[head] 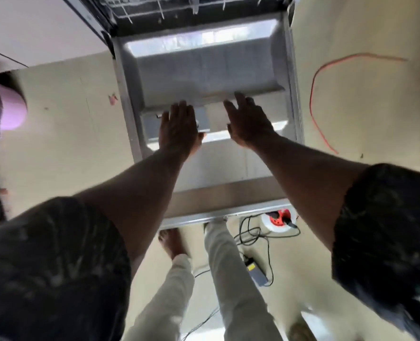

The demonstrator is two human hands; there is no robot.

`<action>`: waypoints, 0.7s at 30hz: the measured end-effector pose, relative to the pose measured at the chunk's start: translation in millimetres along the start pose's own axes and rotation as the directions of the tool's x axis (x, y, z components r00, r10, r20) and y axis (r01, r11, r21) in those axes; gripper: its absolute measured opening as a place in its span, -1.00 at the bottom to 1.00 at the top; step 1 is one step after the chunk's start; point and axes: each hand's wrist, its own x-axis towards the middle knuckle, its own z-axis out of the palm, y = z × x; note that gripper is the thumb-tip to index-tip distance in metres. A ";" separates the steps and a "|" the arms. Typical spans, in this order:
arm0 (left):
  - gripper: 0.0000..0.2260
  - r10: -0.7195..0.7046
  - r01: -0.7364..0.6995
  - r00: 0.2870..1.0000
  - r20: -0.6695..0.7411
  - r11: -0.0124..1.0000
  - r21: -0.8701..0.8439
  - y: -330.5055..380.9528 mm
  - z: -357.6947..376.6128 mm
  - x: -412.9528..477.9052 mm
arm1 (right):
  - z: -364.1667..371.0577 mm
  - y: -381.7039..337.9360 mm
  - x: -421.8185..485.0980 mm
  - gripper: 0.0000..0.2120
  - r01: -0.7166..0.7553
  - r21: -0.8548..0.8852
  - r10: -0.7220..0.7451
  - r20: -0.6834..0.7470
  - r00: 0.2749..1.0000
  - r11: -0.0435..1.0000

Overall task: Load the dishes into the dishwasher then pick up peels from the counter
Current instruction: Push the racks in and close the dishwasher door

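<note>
The person leans over the open dishwasher door (204, 70), which lies flat and shows its grey metal inner face. Both arms reach forward over it. The left hand (178, 129) is palm down with its fingers (182, 108) straight and close together, holding nothing. The right hand (249, 121) is just beside it, fingers straight and slightly spread, also holding nothing. Motion blur makes it impossible to tell whether either palm touches the metal.

Under the left fingers sits a small recessed panel in the door, possibly the detergent compartment, mostly covered by the hand. Beyond the fingertips of both hands, the rack (169, 8) shows only as a few white wire prongs in a dark opening, cut off by the top edge.

Well to the right of the right fingers an orange cord (313, 94) curves across the floor. Far to the left of the left fingers a pink rounded object (15, 112) is half out of view and too blurred to name. Back from the fingers, past the door's near edge, are a bare foot (170, 242) and a red and white cable reel (279, 217).
</note>
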 end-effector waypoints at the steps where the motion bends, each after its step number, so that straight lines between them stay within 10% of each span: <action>1: -0.25 0.016 -0.016 1.000 0.015 1.000 0.003 1.6 17.0 -16.2 | 22.4 -1.8 -20.5 -0.49 -0.021 -0.007 0.021 0.039 0.999 1.000; 16: -0.25 0.153 -0.165 0.935 0.321 0.986 0.011 19.4 191.8 -187.0 | 211.2 -49.2 -201.5 -0.57 -0.368 0.223 0.336 0.171 0.926 0.903; 19: -0.32 0.030 -0.004 0.955 0.296 0.996 -0.089 20.9 215.3 -197.4 | 237.5 -45.6 -202.5 -0.56 -0.622 0.490 0.556 0.294 0.777 0.610; 21: -0.36 -0.050 0.102 0.953 0.299 0.982 -0.161 27.5 215.7 -209.4 | 254.0 -38.7 -199.6 -0.54 -0.727 0.648 0.646 0.459 0.610 0.225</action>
